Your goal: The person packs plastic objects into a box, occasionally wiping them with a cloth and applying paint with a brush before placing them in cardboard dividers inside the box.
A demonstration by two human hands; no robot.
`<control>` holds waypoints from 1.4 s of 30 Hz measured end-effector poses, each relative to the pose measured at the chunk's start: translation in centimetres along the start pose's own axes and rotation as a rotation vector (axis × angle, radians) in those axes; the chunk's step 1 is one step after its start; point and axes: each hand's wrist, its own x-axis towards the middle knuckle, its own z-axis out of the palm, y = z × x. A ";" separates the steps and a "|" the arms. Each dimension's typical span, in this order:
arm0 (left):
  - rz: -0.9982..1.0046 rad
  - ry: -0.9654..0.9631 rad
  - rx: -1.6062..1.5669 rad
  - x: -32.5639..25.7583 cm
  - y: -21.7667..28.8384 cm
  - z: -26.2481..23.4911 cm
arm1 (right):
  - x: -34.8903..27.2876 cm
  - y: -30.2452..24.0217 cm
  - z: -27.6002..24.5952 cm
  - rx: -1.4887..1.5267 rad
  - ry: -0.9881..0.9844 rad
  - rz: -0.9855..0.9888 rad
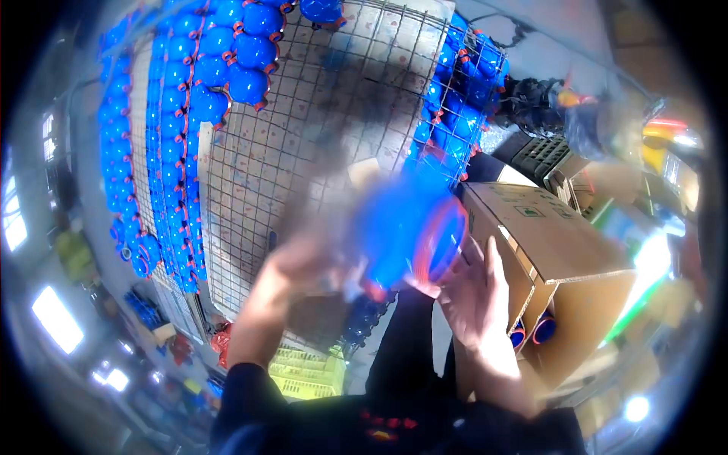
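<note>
A blue round piece with a red rim is up in the air by the near right corner of the wire rack, just left of the cardboard box. It is tipped, with its rim facing the right hand. That hand is wide, its fingers up beside the rim. The left hand is at the other side, but I can't tell if it grips the piece.

The piece looks smooth, so it could slip if the hands don't press evenly. It could then drop past the rack's near edge and get scratched on the floor. If it swings right, the rim could bump the box's near left edge. If it swings far and left, it could knock the shiny blue row by the rack's far left corner.

The left hand's fingers are a smear, and the piece is fuzzy too. Its inside hardly shows. In the box, two red-rimmed pieces peek out, but box walls hide the rest. The yellow crate is partly covered by the left arm.
</note>
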 end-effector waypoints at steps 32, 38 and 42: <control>-0.201 -0.020 -0.814 -32.7 -4.7 14.0 | -14.4 -10.1 -8.9 -0.326 -0.556 -0.337; -0.068 -0.229 -0.793 -34.1 -3.1 16.2 | -12.7 -15.8 -16.5 -0.698 -0.100 -0.662; -0.038 -0.149 -0.848 -35.3 -4.1 17.6 | -11.0 -12.2 -15.6 -0.853 -0.071 -0.669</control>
